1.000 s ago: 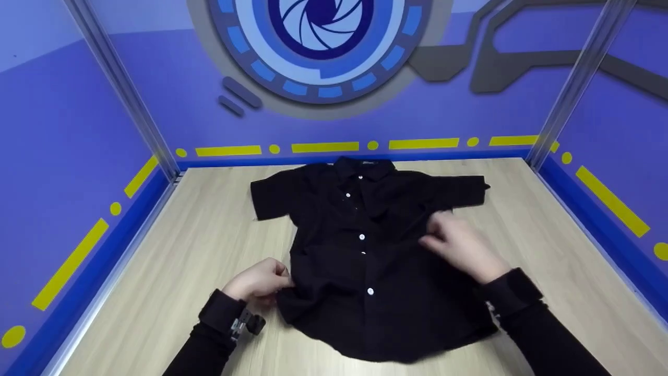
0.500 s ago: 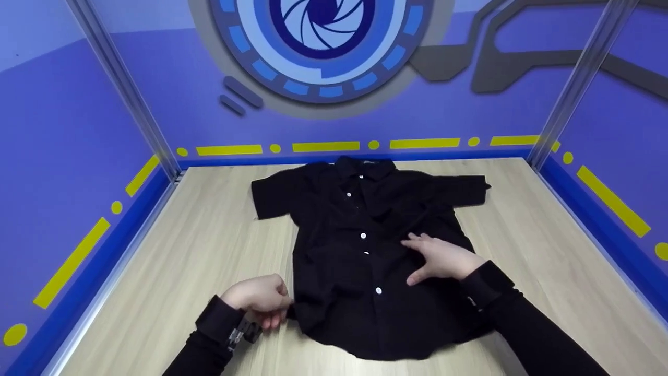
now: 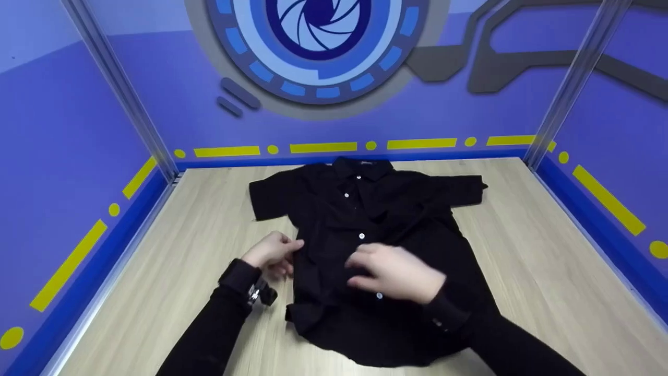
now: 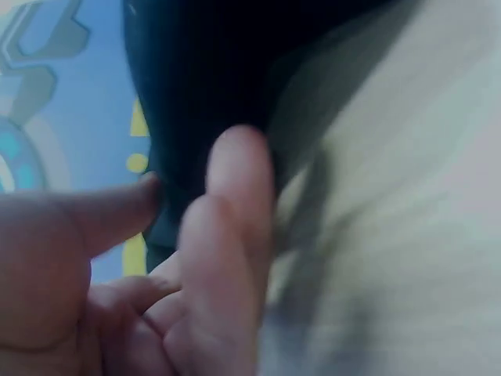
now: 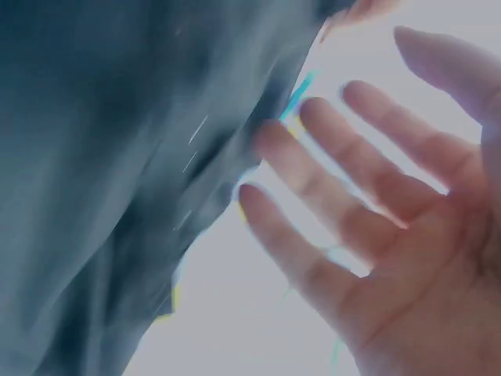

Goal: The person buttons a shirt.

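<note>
- Blue walls (image 3: 156, 78), pale worktop (image 3: 209, 224)
- Black shirt (image 3: 331, 222), collar near far edge
- Left hand (image 3: 274, 253) beside shirt, thumb and fingers apart
- Right hand (image 3: 399, 272) over shirt, fingers spread

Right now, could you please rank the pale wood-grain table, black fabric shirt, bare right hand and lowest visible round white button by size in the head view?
Table
Shirt
Right hand
Lowest visible button

Legible text: none. A small label (image 3: 368, 163) inside the collar (image 3: 345, 168) of the black shirt (image 3: 326, 219), near the middle of the far edge of the table (image 3: 219, 219), bears pale marks too small to read.
</note>
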The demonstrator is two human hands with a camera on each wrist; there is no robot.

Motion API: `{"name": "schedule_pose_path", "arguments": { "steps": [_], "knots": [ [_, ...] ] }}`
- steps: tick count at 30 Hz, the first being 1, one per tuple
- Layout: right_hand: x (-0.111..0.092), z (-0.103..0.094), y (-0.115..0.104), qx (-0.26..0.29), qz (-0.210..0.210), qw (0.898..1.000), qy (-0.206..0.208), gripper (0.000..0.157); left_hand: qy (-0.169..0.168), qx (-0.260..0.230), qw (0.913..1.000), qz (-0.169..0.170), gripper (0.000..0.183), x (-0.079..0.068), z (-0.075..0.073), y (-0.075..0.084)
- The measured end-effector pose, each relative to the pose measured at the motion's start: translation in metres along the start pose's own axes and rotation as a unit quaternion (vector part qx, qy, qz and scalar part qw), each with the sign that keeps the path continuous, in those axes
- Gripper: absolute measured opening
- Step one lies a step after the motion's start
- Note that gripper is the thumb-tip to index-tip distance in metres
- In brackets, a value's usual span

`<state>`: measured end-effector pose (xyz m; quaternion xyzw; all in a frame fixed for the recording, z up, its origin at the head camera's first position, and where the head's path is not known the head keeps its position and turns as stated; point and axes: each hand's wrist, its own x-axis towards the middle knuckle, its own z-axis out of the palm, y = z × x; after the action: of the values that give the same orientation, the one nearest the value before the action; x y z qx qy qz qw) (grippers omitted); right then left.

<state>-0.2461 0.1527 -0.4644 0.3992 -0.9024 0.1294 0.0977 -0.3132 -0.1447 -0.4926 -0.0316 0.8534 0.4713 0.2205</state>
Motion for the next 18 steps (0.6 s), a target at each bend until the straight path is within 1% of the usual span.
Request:
{"name": "schedule_pose_path", "arguments": {
  "steps": [3, 5, 6, 7, 10, 11, 12, 13, 15, 17, 18],
  "knots": [
    [0.009, 0.008, -0.028, -0.001, -0.049, 0.999, -0.003, 0.047, 0.025, -0.001, 0.9996, 0.011, 0.025, 0.013, 0.009, 0.007],
    [0.015, 0.015, -0.042, -0.013, -0.074, 0.997, -0.015, 0.053, 0.04, -0.008, 0.9987, 0.032, 0.028, 0.018, 0.012, 0.01],
    [0.017, 0.018, -0.046, -0.022, -0.086, 0.996, -0.022, 0.053, 0.046, -0.016, 0.9977, 0.047, 0.03, 0.02, 0.014, 0.011],
    [0.018, 0.02, -0.048, -0.031, -0.096, 0.994, -0.031, 0.049, 0.049, -0.032, 0.9965, 0.059, 0.032, 0.022, 0.016, 0.012],
    [0.019, 0.026, -0.05, -0.05, -0.123, 0.99, -0.042, 0.021, 0.046, -0.105, 0.9902, 0.081, 0.035, 0.024, 0.018, 0.014],
    [0.019, 0.027, -0.049, -0.049, -0.128, 0.99, -0.043, 0.014, 0.043, -0.129, 0.9873, 0.082, 0.036, 0.024, 0.018, 0.014],
    [0.018, 0.027, -0.047, -0.041, -0.13, 0.99, -0.046, 0.011, 0.042, -0.151, 0.9843, 0.08, 0.036, 0.024, 0.018, 0.014],
    [0.018, 0.027, -0.045, -0.029, -0.129, 0.99, -0.048, 0.013, 0.04, -0.173, 0.9813, 0.076, 0.036, 0.024, 0.017, 0.014],
    [0.018, 0.023, -0.038, 0.002, -0.121, 0.991, -0.058, 0.014, 0.042, -0.197, 0.9769, 0.07, 0.035, 0.023, 0.014, 0.013],
    [0.018, 0.018, -0.029, 0.036, -0.096, 0.992, -0.07, 0.013, 0.055, -0.208, 0.9743, 0.067, 0.032, 0.023, 0.013, 0.013],
    [0.019, 0.014, -0.023, 0.051, -0.076, 0.993, -0.07, 0.011, 0.063, -0.209, 0.9735, 0.067, 0.032, 0.024, 0.012, 0.012]
  ]
}}
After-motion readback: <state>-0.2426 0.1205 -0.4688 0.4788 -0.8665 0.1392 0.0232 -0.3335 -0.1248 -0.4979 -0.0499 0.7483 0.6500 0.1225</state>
